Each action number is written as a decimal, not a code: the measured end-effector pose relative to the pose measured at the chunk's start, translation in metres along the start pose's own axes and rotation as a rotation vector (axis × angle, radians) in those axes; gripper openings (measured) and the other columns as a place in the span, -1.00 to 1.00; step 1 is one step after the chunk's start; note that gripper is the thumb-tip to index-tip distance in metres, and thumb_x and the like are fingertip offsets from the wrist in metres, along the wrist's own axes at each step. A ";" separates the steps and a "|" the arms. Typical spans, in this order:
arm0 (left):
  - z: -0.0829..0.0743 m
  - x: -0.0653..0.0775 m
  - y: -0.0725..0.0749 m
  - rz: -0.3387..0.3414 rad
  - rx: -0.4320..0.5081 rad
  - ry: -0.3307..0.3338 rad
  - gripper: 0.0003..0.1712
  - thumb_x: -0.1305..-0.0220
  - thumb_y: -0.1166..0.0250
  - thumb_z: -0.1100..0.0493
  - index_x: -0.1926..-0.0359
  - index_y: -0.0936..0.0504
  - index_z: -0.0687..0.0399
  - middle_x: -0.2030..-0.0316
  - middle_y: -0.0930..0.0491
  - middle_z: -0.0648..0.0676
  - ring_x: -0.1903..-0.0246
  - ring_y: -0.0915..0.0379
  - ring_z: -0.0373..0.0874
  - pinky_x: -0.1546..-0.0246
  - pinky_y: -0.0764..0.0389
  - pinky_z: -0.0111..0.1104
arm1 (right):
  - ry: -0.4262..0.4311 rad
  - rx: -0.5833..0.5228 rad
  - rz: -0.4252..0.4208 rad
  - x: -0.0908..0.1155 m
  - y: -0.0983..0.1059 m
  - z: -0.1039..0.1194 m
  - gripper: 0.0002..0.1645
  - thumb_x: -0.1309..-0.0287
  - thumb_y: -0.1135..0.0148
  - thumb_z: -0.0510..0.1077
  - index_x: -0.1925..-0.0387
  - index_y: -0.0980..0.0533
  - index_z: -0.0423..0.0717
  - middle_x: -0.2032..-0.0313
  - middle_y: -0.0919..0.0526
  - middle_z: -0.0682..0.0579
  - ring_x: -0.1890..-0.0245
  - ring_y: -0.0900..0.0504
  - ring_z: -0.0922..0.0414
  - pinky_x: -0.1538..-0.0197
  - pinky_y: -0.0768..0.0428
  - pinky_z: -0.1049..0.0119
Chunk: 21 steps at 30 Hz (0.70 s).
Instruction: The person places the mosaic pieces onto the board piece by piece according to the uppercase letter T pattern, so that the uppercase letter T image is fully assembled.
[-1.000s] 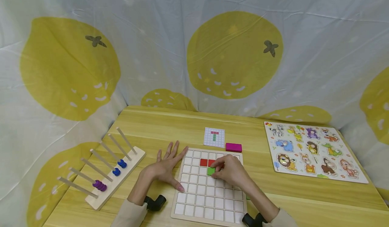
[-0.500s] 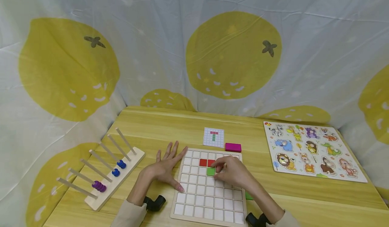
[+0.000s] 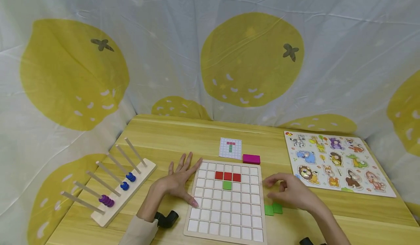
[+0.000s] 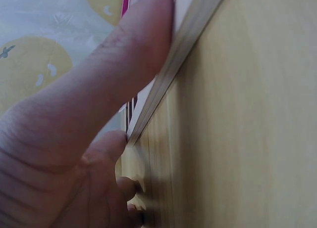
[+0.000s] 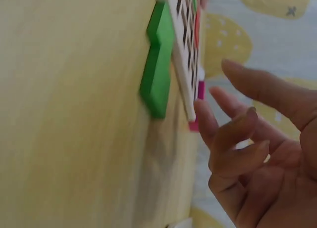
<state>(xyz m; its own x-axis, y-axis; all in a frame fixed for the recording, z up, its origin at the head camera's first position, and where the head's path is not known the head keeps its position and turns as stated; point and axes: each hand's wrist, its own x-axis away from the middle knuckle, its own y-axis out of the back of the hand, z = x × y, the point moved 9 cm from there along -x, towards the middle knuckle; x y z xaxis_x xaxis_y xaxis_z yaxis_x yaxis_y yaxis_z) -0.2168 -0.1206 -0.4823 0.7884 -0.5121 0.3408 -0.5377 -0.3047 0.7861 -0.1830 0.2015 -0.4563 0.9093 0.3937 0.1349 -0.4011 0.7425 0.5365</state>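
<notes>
A wooden grid board (image 3: 225, 201) lies on the table, its cells white. Three red tiles (image 3: 228, 176) form a row in it, and one green tile (image 3: 227, 185) sits under the middle red one. My left hand (image 3: 177, 181) spreads along the board's left edge, thumb and index finger touching the frame. Off the board's right side my right hand (image 3: 292, 192) hovers with nothing in its fingers, thumb and index apart. Just below it two loose green tiles (image 3: 273, 209) lie on the table by the board; the right wrist view shows these green tiles (image 5: 158, 65) close to the board's edge.
A pattern card (image 3: 230, 148) with a small red and green T lies behind the board, beside a magenta block (image 3: 251, 159). At the left stands a peg rack (image 3: 126, 197) with purple and blue rings. An animal puzzle board (image 3: 341, 164) lies at the right.
My right hand has let go of the green tile in the grid and moved right, over the loose green tiles. The third red tile is now uncovered. My left hand stays put.
</notes>
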 end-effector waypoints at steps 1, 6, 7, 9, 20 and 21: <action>0.000 0.000 0.000 0.000 0.001 -0.001 0.66 0.24 -0.72 -0.24 -0.68 0.24 -0.08 -0.62 0.59 0.34 -0.60 0.74 0.34 -0.45 0.56 0.45 | 0.004 -0.014 0.018 0.004 0.001 -0.005 -0.58 -0.12 -0.54 -0.13 -0.01 -0.69 -0.17 0.10 -0.74 -0.12 0.62 -0.30 0.39 0.55 -0.37 0.46; 0.000 0.000 0.000 0.000 0.008 -0.004 0.66 0.23 -0.72 -0.24 -0.68 0.24 -0.08 -0.61 0.60 0.34 -0.60 0.75 0.35 -0.45 0.56 0.45 | 0.031 -0.069 0.100 0.018 0.004 -0.022 -0.49 -0.08 -0.57 -0.13 -0.07 -0.67 -0.20 0.09 -0.70 -0.16 0.54 -0.39 0.37 0.48 -0.46 0.44; 0.000 0.000 0.000 0.000 0.009 -0.004 0.66 0.23 -0.72 -0.24 -0.68 0.24 -0.07 -0.61 0.60 0.34 -0.60 0.75 0.35 -0.45 0.56 0.46 | 0.035 -0.072 0.111 0.020 0.004 -0.024 -0.48 -0.06 -0.58 -0.13 -0.08 -0.66 -0.19 0.10 -0.69 -0.14 0.52 -0.42 0.36 0.46 -0.47 0.43; 0.001 0.000 0.001 0.000 0.010 -0.004 0.66 0.23 -0.71 -0.24 -0.68 0.24 -0.07 -0.61 0.60 0.34 -0.60 0.75 0.35 -0.45 0.56 0.46 | 0.061 -0.063 0.129 0.024 0.004 -0.027 -0.46 -0.04 -0.59 -0.12 -0.08 -0.66 -0.16 0.12 -0.67 -0.12 0.48 -0.45 0.32 0.42 -0.49 0.41; 0.001 0.000 0.000 0.003 0.007 -0.003 0.66 0.23 -0.71 -0.25 -0.68 0.24 -0.08 -0.61 0.61 0.33 -0.60 0.76 0.34 -0.45 0.57 0.46 | 0.173 -0.056 0.162 0.026 0.002 -0.029 -0.45 0.03 -0.63 -0.10 -0.03 -0.66 -0.13 0.16 -0.63 -0.09 0.44 -0.50 0.13 0.39 -0.53 0.37; 0.001 0.000 0.000 0.003 0.007 -0.002 0.66 0.23 -0.71 -0.25 -0.68 0.25 -0.08 -0.61 0.61 0.33 -0.60 0.76 0.34 -0.45 0.57 0.46 | 0.174 -0.053 0.161 0.026 0.002 -0.029 -0.45 0.03 -0.63 -0.09 -0.03 -0.66 -0.13 0.16 -0.63 -0.08 0.44 -0.50 0.13 0.39 -0.53 0.38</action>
<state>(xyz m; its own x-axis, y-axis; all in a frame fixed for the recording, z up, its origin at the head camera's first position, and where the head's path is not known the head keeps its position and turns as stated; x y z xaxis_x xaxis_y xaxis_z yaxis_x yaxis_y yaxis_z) -0.2172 -0.1215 -0.4830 0.7860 -0.5148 0.3424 -0.5424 -0.3083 0.7815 -0.1627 0.2286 -0.4758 0.8024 0.5930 0.0671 -0.5485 0.6884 0.4747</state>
